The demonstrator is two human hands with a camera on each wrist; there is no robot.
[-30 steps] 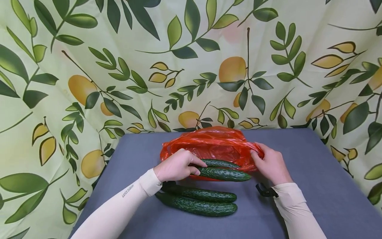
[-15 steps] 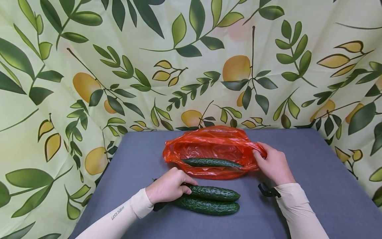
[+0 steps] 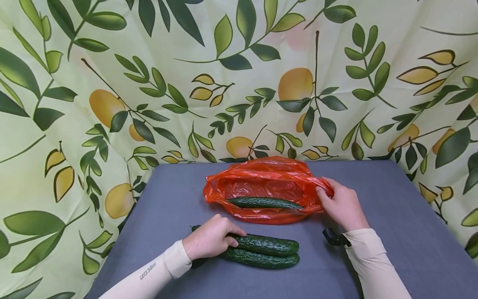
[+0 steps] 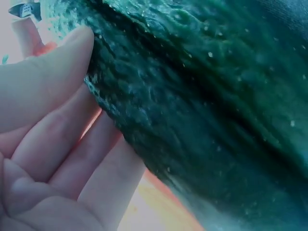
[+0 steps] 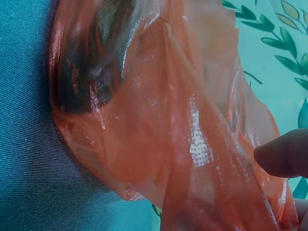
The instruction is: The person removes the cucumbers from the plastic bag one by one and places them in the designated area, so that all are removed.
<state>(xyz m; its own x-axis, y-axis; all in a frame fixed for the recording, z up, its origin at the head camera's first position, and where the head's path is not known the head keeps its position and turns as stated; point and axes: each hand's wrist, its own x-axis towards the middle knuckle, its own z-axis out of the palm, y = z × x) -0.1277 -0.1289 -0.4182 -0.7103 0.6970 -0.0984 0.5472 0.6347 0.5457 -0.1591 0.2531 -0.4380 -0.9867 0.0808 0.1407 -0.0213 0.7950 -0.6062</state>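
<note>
Two dark green cucumbers lie side by side on the table in the head view. My left hand (image 3: 210,238) grips the farther cucumber (image 3: 267,244) near its left end; in the left wrist view my thumb (image 4: 72,53) presses on its bumpy skin. Close alongside, touching or nearly so, is the nearer cucumber (image 3: 261,259). Behind them a red plastic bag (image 3: 276,172) lies with its mouth gaping toward me. Inside shows one cucumber (image 3: 263,202); whether others lie under it is hidden. My right hand (image 3: 344,204) pinches the bag's right edge.
Everything sits on a grey cloth-covered table (image 3: 388,195). A leaf-and-fruit printed curtain (image 3: 239,83) hangs behind and at the sides. A black strap piece (image 3: 334,238) sticks out at my right wrist.
My left hand has let go of a cucumber at the bag's mouth, moved back toward me and taken hold of one on the table. My right hand keeps its hold on the bag.
</note>
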